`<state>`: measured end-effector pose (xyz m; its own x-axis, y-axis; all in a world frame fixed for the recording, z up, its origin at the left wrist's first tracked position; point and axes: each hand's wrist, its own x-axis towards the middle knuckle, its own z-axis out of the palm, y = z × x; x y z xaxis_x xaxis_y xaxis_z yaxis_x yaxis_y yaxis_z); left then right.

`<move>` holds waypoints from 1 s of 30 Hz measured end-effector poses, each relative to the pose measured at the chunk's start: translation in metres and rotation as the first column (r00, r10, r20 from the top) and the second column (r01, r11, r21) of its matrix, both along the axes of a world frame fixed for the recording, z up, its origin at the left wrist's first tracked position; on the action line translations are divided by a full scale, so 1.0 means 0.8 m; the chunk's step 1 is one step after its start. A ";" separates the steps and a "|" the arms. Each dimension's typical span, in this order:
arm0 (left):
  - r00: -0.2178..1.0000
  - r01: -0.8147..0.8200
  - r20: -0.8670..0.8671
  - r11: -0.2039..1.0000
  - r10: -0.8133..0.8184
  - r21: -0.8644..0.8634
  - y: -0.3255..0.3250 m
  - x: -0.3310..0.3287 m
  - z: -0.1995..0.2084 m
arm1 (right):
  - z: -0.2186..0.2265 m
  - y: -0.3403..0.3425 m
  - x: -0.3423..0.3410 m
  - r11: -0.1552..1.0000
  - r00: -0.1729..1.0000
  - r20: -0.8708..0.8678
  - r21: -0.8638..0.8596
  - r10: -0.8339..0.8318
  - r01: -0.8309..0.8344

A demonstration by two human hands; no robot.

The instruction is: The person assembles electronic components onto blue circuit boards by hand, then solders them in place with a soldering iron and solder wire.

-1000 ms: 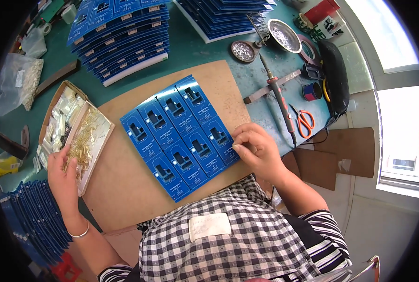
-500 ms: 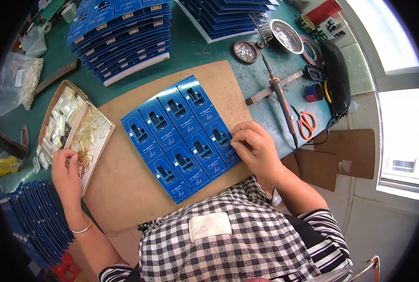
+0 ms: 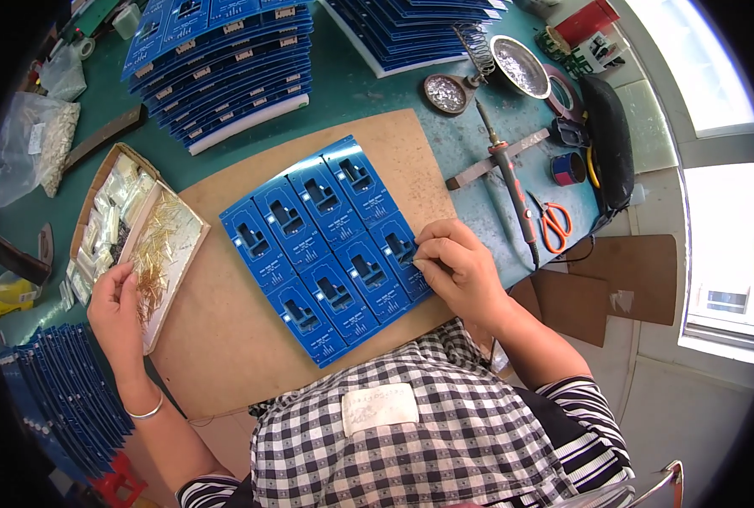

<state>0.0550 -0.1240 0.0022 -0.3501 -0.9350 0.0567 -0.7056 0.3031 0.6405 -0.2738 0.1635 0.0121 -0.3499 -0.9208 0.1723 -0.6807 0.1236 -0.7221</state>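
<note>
A blue panel of several circuit boards (image 3: 326, 245) lies tilted on a brown board (image 3: 224, 330). My right hand (image 3: 457, 271) rests on the panel's right edge, fingertips pinched over one of the small boards; whether something tiny is between them I cannot tell. My left hand (image 3: 118, 309) reaches into a white tray of thin gold pins (image 3: 161, 254) at the left, fingers curled over the pins.
Stacks of blue boards (image 3: 224, 68) stand at the back, more (image 3: 46, 398) at the lower left. A soldering iron (image 3: 512, 190), red scissors (image 3: 555, 224), metal dishes (image 3: 516, 63), tape rolls and a bag of parts (image 3: 30, 152) lie on the green table.
My right hand has shifted slightly along the panel's right edge. My left hand has moved a little within the pin tray.
</note>
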 end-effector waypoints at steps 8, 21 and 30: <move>0.987 -0.060 -0.143 0.993 0.074 0.103 -0.002 0.005 -0.005 | 0.004 -0.004 0.006 1.000 0.999 -0.036 0.002 -0.022 0.022; 0.962 -0.061 -0.258 0.994 0.083 0.091 -0.012 0.011 -0.010 | 0.012 0.003 -0.008 0.984 0.750 -0.641 0.054 0.164 -0.169; 0.859 -0.101 -0.475 0.974 0.189 0.205 -0.020 0.021 -0.014 | 0.025 0.022 0.009 0.968 0.763 -0.605 0.228 0.227 -0.107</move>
